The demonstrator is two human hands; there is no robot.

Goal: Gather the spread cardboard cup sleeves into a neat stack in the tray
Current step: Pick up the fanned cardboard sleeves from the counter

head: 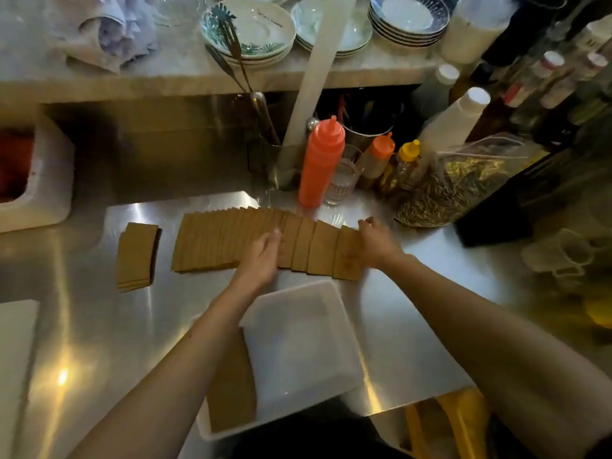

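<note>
Left grip [261, 256], fingers straight, presses the sleeves [225, 240] fanned between it and the right grip [374, 241], whose closure seems too blurred to tell.

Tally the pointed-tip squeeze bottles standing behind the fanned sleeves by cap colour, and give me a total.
Orange cap: 2, the tall orange bottle and the smaller bottle
Yellow cap: 1, the yellow-capped bottle
Total: 3
</note>
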